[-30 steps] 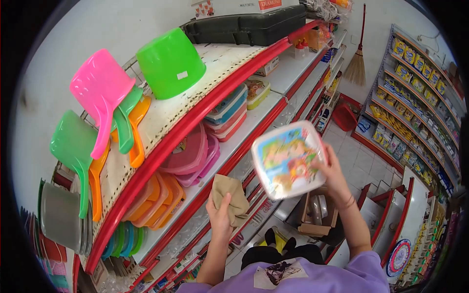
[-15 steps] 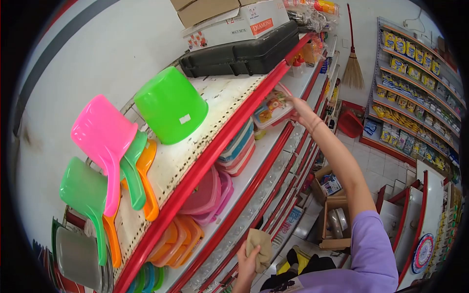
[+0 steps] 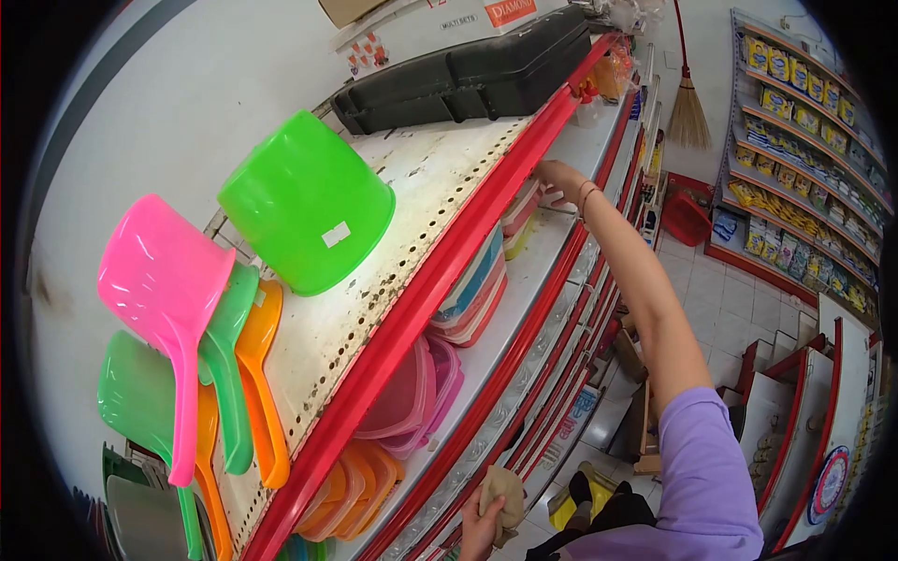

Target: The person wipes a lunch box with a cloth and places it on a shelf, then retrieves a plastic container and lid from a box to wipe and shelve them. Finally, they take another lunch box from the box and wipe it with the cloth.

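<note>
My left hand [image 3: 482, 525] is closed on a beige cloth [image 3: 503, 500], low in front of the shelf. My right hand [image 3: 561, 182] reaches onto the upper shelf under the red edge, fingers bent around the near end of a plastic food container [image 3: 524, 201]. Much of this container is hidden by the red edge and by my hand. Just below it a yellowish container [image 3: 515, 240] shows. Closer to me on the same shelf are stacked blue and red containers [image 3: 472, 290], then pink and purple ones [image 3: 412, 397] and orange ones [image 3: 351, 491].
Pink [image 3: 164, 257] and green dippers [image 3: 140, 383] and a bright green pail [image 3: 309, 206] stand on the top board. Behind them lies a black case [image 3: 468, 79]. A broom [image 3: 690, 117] hangs on the far wall. Stocked shelves [image 3: 795, 140] line the right.
The container in my right hand has gone from tilted out at the shelf's front to farther in on the shelf. My left hand still holds the cloth. The view has shifted slightly.
</note>
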### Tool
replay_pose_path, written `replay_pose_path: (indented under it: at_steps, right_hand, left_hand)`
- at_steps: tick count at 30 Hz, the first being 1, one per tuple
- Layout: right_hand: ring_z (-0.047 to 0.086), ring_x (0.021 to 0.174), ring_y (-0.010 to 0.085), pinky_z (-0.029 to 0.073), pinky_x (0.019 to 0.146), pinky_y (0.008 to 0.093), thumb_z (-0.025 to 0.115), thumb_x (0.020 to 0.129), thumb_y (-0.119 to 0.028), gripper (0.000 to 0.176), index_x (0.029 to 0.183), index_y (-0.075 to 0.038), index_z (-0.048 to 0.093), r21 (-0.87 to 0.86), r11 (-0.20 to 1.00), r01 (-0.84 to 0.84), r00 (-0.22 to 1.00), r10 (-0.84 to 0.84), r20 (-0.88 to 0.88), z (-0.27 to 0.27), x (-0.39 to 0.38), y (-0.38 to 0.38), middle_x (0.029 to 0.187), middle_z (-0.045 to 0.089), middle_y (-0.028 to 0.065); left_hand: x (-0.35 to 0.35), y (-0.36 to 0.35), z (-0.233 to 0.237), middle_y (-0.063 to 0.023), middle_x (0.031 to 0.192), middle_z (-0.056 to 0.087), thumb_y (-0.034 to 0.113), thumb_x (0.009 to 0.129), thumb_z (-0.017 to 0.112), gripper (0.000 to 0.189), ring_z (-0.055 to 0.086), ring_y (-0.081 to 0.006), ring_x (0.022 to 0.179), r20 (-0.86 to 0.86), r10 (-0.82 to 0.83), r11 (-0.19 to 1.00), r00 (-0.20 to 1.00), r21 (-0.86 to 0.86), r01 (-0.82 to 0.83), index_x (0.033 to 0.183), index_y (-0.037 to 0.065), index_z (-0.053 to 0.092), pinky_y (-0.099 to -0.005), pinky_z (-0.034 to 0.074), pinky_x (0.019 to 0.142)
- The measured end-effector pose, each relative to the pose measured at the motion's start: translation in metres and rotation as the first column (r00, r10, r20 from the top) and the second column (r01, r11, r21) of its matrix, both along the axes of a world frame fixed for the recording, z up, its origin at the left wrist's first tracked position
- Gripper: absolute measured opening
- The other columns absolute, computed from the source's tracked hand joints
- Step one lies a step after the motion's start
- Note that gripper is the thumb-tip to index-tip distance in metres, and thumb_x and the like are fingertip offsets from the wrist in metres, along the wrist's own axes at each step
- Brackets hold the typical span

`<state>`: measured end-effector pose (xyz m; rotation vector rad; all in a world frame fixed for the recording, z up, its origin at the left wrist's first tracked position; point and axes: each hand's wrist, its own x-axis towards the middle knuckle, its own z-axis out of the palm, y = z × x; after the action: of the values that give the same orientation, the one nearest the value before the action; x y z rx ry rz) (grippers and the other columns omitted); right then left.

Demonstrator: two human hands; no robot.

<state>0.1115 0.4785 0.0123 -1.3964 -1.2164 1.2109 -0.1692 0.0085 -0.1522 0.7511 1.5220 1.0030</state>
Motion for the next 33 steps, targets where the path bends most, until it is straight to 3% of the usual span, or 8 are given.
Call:
replay_pose_path:
  at_steps: [3,7,17,20,21,24,27,33]
  right_hand:
    - [0.050,0.068,0.0176,0.040,0.062,0.0285,0.055,0.079,-0.030,0.034,0.086,0.003,0.058,0.120,0.987,0.106,0.954,-0.067,-0.291,-0.024,-0.010,0.025,0.074,0.053,0.0051]
    - [0.050,0.068,0.0185,0.039,0.058,0.0291,0.057,0.078,-0.027,0.032,0.085,0.004,0.058,0.085,0.957,0.277,0.859,-0.207,-0.468,-0.038,-0.030,0.038,0.076,0.055,0.0062]
    - [0.049,0.087,0.0200,0.043,0.077,0.0463,0.055,0.076,-0.042,0.047,0.112,-0.013,0.048,-0.100,0.982,-0.159,0.986,0.164,0.038,0.006,-0.018,-0.011,0.099,0.049,0.0065]
    - [0.049,0.090,0.0214,0.042,0.081,0.0469,0.053,0.077,-0.047,0.049,0.111,-0.013,0.047,-0.158,0.967,-0.200,0.979,0.191,-0.072,-0.006,-0.011,0.003,0.098,0.048,0.0064]
    - [0.048,0.110,0.0244,0.040,0.087,0.0470,0.060,0.070,-0.048,0.063,0.124,-0.018,0.046,-0.160,0.944,-0.288,0.955,0.271,-0.118,0.005,-0.008,-0.010,0.125,0.046,0.0082]
    - [0.046,0.114,0.0279,0.044,0.082,0.0478,0.059,0.073,-0.046,0.063,0.126,-0.017,0.043,-0.216,0.930,-0.298,0.954,0.286,-0.089,0.013,-0.004,-0.021,0.127,0.045,0.0084]
    - [0.037,0.122,0.0362,0.032,0.095,0.0551,0.045,0.081,-0.047,0.061,0.131,-0.013,0.036,-0.166,0.925,-0.341,0.937,0.322,-0.132,0.020,-0.001,-0.033,0.137,0.032,0.0177]
    - [0.043,0.116,0.0345,0.030,0.094,0.0581,0.052,0.077,-0.038,0.058,0.127,-0.013,0.039,-0.192,0.952,-0.239,0.940,0.178,-0.291,0.002,0.015,-0.027,0.133,0.037,0.0169]
  left_hand:
    - [0.007,0.015,0.010,-0.0090,0.100,0.060,0.006,0.082,0.060,0.035,0.058,-0.0139,0.087,0.043,-0.024,0.999,0.999,-0.036,0.026,0.114,-0.002,0.051,-0.0260,0.047,0.075]
    - [0.020,0.029,0.020,-0.0085,0.099,0.060,0.009,0.082,0.061,0.035,0.057,-0.0134,0.086,0.050,-0.032,0.999,0.998,-0.014,0.033,0.114,-0.002,0.052,-0.0260,0.047,0.073]
    - [0.024,0.037,0.013,-0.0083,0.098,0.061,0.009,0.081,0.061,0.039,0.057,-0.0122,0.084,-0.050,-0.125,0.990,0.991,0.053,0.127,0.116,-0.004,0.050,-0.0239,0.047,0.072]
    - [0.023,0.038,0.015,-0.0083,0.097,0.061,0.009,0.081,0.061,0.039,0.057,-0.0120,0.084,-0.054,-0.121,0.991,0.991,0.052,0.124,0.117,-0.003,0.050,-0.0236,0.047,0.072]
    - [0.023,0.038,0.015,-0.0083,0.097,0.061,0.009,0.081,0.061,0.039,0.057,-0.0119,0.084,-0.051,-0.119,0.991,0.992,0.047,0.122,0.117,-0.003,0.050,-0.0236,0.047,0.072]
    - [0.024,0.038,0.015,-0.0085,0.097,0.061,0.009,0.081,0.061,0.040,0.057,-0.0117,0.083,-0.051,-0.113,0.993,0.992,0.023,0.115,0.118,-0.003,0.050,-0.0233,0.047,0.072]
    - [0.024,0.039,0.009,-0.0091,0.098,0.061,0.009,0.081,0.061,0.040,0.057,-0.0120,0.084,-0.083,-0.136,0.989,0.987,0.047,0.140,0.118,-0.002,0.050,-0.0236,0.047,0.072]
    - [0.028,0.040,0.008,-0.0102,0.099,0.061,0.009,0.080,0.062,0.040,0.057,-0.0136,0.087,-0.123,-0.166,0.978,0.978,0.103,0.179,0.117,-0.003,0.051,-0.0245,0.046,0.074]
